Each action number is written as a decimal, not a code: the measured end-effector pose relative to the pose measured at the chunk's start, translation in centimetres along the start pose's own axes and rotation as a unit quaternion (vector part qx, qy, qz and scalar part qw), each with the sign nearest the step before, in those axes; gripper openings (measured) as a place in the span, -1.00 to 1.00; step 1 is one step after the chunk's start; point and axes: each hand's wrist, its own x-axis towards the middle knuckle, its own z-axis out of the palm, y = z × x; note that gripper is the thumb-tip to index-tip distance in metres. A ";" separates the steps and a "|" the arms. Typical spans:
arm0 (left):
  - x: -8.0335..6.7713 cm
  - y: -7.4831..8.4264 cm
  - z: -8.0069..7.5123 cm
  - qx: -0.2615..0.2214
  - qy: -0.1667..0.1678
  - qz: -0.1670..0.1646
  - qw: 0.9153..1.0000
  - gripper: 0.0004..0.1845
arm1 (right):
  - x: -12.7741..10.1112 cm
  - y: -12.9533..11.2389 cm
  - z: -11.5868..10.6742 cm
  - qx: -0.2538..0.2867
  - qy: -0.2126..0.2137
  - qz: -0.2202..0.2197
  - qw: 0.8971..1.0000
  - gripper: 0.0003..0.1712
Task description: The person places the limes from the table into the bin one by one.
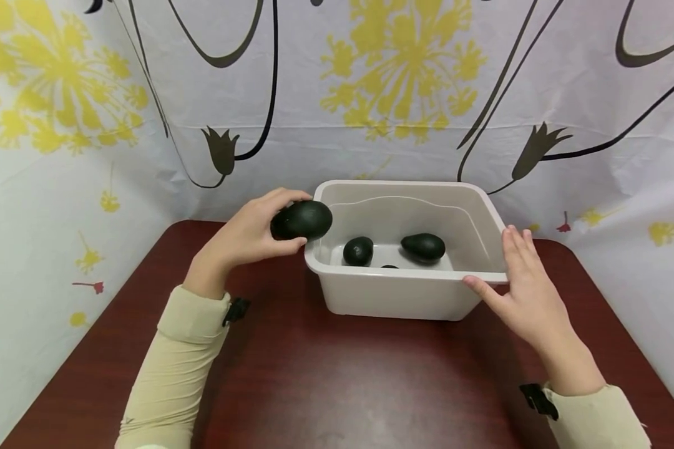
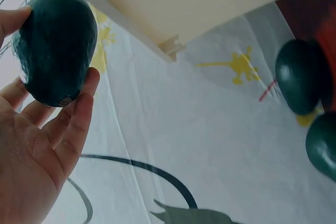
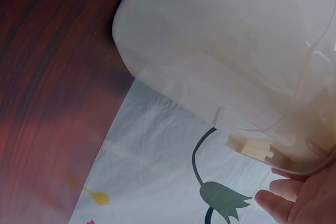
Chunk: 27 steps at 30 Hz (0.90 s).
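One avocado (image 1: 309, 219) is, in the head view, overlapping the left rim of a pale plastic bin (image 1: 393, 293), with the left hand (image 1: 247, 234) gripping it between thumb and fingers; contact with the rim: cannot tell. Inside the bin, a rounder avocado (image 1: 357, 251) is lying toward the left, a pear-shaped avocado (image 1: 423, 247) is lying to its right, and a third avocado (image 1: 390, 267) is barely showing above the near rim. The right hand (image 1: 530, 299) is resting at the near right corner, fingers straight, thumb touching the near rim. The bin is standing on a dark red table (image 1: 337, 374) before a patterned sheet (image 1: 292, 165). Left wrist view: thumb and fingertips are holding the avocado beside the bin; two dark green fruits (image 2: 298, 77) are showing at the right edge, their resting place unclear. Right wrist view: the bin is filling the upper right, and fingers are lying near its rim, partly cropped.
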 end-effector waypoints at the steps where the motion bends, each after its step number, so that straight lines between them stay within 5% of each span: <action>1: 0.1 0.0 0.2 -0.002 0.000 0.002 1.000 -0.37 | 0.0 0.0 0.1 0.000 0.001 -0.001 1.000 0.17; 14: 1.8 1.6 4.1 -0.082 0.027 0.028 0.996 -0.34 | -0.1 0.2 0.0 -0.005 0.006 -0.001 1.000 0.17; 21: 2.6 1.9 6.8 -0.111 0.008 0.041 0.993 -0.31 | -0.1 0.2 0.1 -0.005 0.000 0.004 1.000 0.17; 27: 2.9 2.0 7.5 -0.113 0.000 0.048 0.992 -0.40 | 0.1 0.3 0.2 -0.006 0.000 0.000 1.000 0.16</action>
